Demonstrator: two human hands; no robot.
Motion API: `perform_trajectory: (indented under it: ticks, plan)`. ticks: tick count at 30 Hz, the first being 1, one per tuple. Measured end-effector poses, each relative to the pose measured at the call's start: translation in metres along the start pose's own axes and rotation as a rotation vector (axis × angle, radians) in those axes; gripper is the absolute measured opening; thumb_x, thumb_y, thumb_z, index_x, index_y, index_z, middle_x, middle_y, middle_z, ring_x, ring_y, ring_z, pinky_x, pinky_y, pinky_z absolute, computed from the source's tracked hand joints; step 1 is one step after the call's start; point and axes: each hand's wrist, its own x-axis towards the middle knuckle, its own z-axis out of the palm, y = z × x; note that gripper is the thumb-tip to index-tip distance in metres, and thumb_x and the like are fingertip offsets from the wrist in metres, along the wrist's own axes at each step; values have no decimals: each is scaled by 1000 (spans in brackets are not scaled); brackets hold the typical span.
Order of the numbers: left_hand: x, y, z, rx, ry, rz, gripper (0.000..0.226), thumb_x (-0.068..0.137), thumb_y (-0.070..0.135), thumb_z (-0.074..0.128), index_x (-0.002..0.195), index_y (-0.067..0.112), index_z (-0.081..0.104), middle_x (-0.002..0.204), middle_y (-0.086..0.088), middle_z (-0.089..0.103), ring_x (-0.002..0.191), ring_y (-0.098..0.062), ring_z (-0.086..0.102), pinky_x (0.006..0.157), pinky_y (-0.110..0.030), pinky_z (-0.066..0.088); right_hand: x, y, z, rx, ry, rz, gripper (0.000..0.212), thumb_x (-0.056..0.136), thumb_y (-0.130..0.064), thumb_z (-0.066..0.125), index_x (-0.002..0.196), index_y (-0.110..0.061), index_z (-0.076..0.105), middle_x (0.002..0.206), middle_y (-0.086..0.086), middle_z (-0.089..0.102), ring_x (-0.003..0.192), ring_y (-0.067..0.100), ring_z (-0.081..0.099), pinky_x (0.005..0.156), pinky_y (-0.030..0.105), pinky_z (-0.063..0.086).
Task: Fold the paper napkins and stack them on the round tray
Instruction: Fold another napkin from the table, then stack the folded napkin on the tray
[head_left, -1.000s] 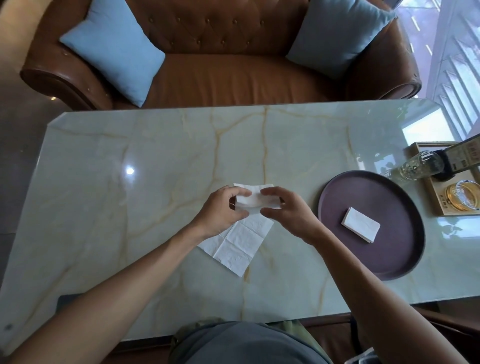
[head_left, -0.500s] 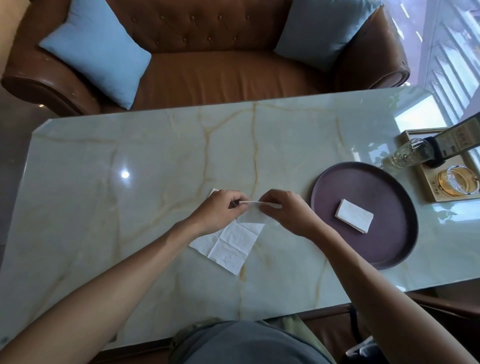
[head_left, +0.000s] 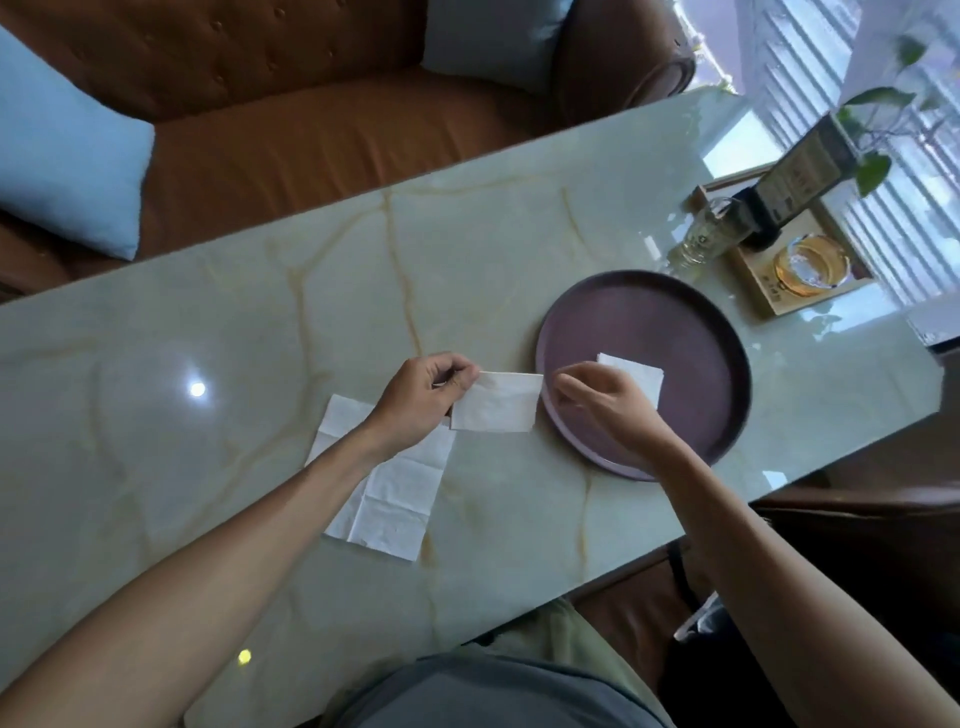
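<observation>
Both hands hold a folded napkin (head_left: 496, 402) above the desk (head_left: 260, 312): left hand (head_left: 423, 395) pinching its left corner, right hand (head_left: 597, 397) at its right edge beside the round tray (head_left: 722, 374). The bottle (head_left: 800, 171) label is unreadable.

Pale marble counter (head_left: 311, 322) in front of me, an unfolded napkin (head_left: 387, 493) flat on it, round purple tray (head_left: 727, 415) beside, wooden tray (head_left: 769, 306) at the far corner

The dark label on the bottle (head_left: 800, 176) and the marks on the wooden tray (head_left: 774, 296) are too blurred to read.
</observation>
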Motion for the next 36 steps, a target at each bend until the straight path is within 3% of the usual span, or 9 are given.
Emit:
perform_trajectory:
  ticks: [3,6,9,13,17,24,27,32,36]
  plan:
    - [23,11,30,-30,-90,-15,17,101,23,63,97,11,75,90,-3,73,81,-13,64,76,-35,56,-2,20,-18,271,-116,187,20,101,-35,62,112,-24,73,115,2,78,117,20,70,104,40,52]
    - [46,21,63,-63,-165,-42,18,101,20,62,100,6,74,90,-4,73,80,-12,65,75,-33,58,-1,39,-30,437,-189,243,21,102,-27,61,114,-17,75,113,2,78,108,17,72,103,39,53]
    - [69,20,90,-81,-206,-103,21,100,26,64,105,8,75,96,-10,76,85,-14,68,82,-38,59,7,55,-44,528,-91,281,20,100,-17,64,116,-10,76,112,5,79,104,20,74,99,40,58]
    - [98,6,124,-68,-121,-226,28,89,25,78,114,14,70,109,-19,76,96,-27,74,90,-40,58,24,78,-65,477,76,307,18,98,-11,66,112,-8,77,106,3,81,93,14,76,80,28,57]
    - [121,-4,157,-83,-36,-362,22,93,4,71,113,-4,65,102,-24,71,81,-23,69,69,-31,62,43,94,-80,436,157,374,17,96,-9,65,106,1,75,95,3,78,79,10,72,66,19,55]
    - [156,-23,192,58,66,-369,11,84,12,76,80,20,71,94,-13,76,98,-36,74,87,-53,61,72,124,-95,324,292,462,32,83,-17,67,91,14,63,78,8,59,73,21,53,66,37,42]
    - [165,-25,202,110,76,-351,9,84,11,76,81,18,72,90,-7,75,88,-29,73,85,-46,62,77,132,-99,202,326,479,24,86,-19,66,88,4,69,75,4,64,68,18,57,60,32,47]
    - [173,-30,212,229,90,-303,3,87,13,76,89,12,74,73,9,62,65,-5,55,58,-6,41,85,145,-102,19,317,490,18,85,-32,62,82,-15,69,82,0,75,78,26,73,73,43,59]
    - [175,-36,214,296,96,-315,5,86,17,76,89,14,74,70,14,60,64,2,54,54,-4,38,87,145,-100,-64,335,505,13,85,-32,62,84,-20,67,86,-3,74,81,21,72,76,41,57]
